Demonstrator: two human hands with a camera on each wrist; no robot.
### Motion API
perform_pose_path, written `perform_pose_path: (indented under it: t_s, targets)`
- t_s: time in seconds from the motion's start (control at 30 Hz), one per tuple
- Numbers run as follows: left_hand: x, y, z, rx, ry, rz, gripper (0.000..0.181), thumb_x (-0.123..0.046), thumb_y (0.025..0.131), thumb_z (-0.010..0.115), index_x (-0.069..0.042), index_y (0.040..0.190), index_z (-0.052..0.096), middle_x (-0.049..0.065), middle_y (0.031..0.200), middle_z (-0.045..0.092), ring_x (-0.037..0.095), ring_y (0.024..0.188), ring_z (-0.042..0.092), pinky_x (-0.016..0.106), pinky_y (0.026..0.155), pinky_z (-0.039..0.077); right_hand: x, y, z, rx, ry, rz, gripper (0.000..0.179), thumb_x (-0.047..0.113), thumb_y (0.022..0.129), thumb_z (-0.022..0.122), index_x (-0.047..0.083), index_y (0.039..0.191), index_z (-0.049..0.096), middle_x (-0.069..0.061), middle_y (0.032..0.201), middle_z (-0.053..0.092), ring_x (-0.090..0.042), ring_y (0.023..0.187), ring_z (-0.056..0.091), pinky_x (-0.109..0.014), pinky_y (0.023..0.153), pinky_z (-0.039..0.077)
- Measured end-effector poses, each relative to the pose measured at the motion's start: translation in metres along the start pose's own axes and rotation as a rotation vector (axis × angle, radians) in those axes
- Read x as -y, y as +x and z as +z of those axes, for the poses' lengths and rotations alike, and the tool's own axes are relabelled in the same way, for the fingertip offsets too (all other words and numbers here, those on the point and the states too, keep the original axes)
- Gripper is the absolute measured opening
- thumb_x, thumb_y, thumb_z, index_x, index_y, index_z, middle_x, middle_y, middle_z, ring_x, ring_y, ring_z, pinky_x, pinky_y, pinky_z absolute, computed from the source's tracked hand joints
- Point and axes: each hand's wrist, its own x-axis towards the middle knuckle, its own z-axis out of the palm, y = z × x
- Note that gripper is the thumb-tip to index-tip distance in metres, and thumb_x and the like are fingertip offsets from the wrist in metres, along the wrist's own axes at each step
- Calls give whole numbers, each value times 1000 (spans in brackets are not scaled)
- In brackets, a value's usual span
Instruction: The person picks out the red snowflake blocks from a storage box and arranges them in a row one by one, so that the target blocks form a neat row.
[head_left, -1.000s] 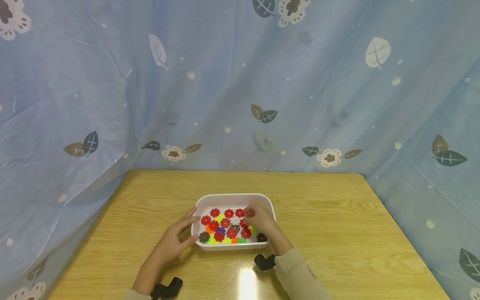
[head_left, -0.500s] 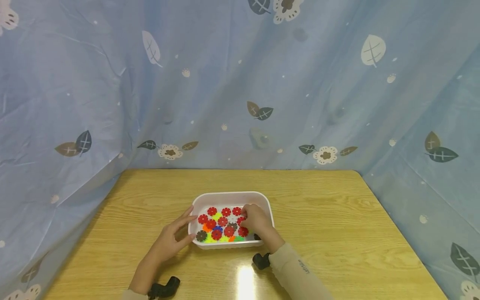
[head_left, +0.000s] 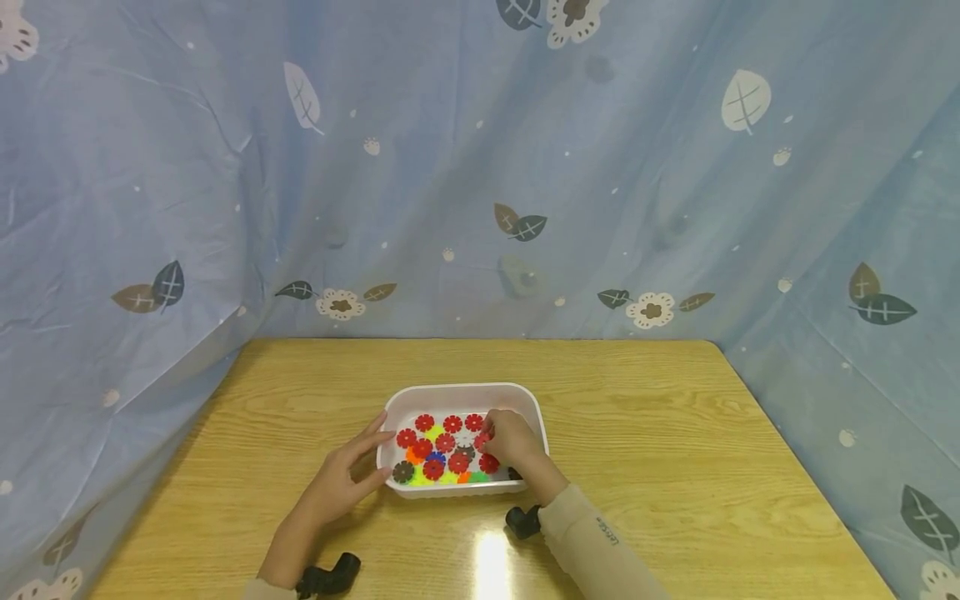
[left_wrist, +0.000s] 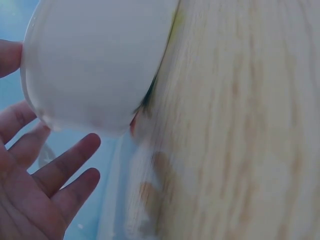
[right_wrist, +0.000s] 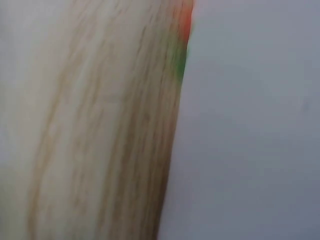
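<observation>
A white plastic bin (head_left: 461,491) holds several notched snowflake discs in red, yellow, orange, blue, green, white and dark brown. My right hand (head_left: 513,440) reaches into its right part. Thumb and fingertips there pinch a red snowflake disc (head_left: 482,441), partly covered by the fingers. At the bin's left end, my left hand (head_left: 341,482) rests with spread fingers against the rim. In the left wrist view the same hand (left_wrist: 37,172) touches the bin wall (left_wrist: 95,65), two fingers standing off it. The right wrist view shows only bin wall (right_wrist: 250,125) and table; the right hand is out of it.
The bin stands on a wooden table (head_left: 637,433). Blue patterned cloth (head_left: 435,183) hangs behind the table and along both sides. Black wrist devices (head_left: 330,575) sit under both forearms. A bright light reflection lies on the table in front of the bin.
The head view has shifted slightly. My right hand has lowered among the discs and its fingers have closed on a red snowflake disc. My left hand has stayed at the bin's left end.
</observation>
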Motion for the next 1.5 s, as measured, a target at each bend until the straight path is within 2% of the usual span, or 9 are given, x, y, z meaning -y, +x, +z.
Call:
perform_pose_path:
  t_s: [0.13,0.3,0.5,0.73,1.0,1.13,1.3,1.5]
  targets:
    - [1,0,1,-5,-1,1,48,-15,83,72,-9,129,58,10,150,38,27,136,37,12,106,25,0,-1,-1,-10,0,-10,14,6,79,73,7,84,60,-1,73,55,-13,59,50,-22,49,42]
    - [1,-1,0,5,-11,-19,48,-16,84,72,-11,129,58,7,151,37,18,138,35,12,106,25,-1,-2,-2,-40,-7,-35,14,5,78,73,8,80,59,0,72,55,-13,62,48,-22,52,42]
    - [1,0,0,10,-12,-22,49,-16,84,72,-11,130,57,6,152,37,17,138,34,10,106,24,-3,-1,-4,-58,83,-66,9,2,78,70,7,78,62,0,70,55,-13,63,47,-22,53,41]
    - [-1,0,1,15,18,-37,47,-18,84,71,-13,129,58,5,152,37,31,135,39,23,108,29,-4,-2,-8,-37,240,-52,4,1,80,66,3,83,66,-1,69,54,-13,61,46,-21,51,40]
    - [0,0,0,14,39,-38,47,-20,85,71,-14,129,58,2,152,36,29,135,39,29,108,32,-5,1,-9,-35,382,-21,6,1,85,61,0,89,66,-5,76,59,-13,64,55,-23,56,50]
    - [0,0,0,14,37,-38,47,-20,85,71,-13,130,58,2,152,36,29,135,39,31,108,33,-6,2,-10,-44,407,-21,5,3,86,62,2,88,67,-5,79,61,-13,67,56,-24,59,51]
    - [-1,0,-1,17,43,-41,47,-20,85,71,-14,129,58,3,152,36,30,135,40,37,107,35,-8,4,-8,-61,399,-21,5,7,86,64,6,88,69,-3,85,63,-14,76,57,-24,66,52]
    - [-2,0,-1,22,33,-44,46,-19,85,71,-13,129,58,5,152,36,30,135,40,44,106,35,-9,4,-7,-69,466,-30,8,9,88,63,4,92,67,-5,90,64,-15,79,59,-27,69,55]
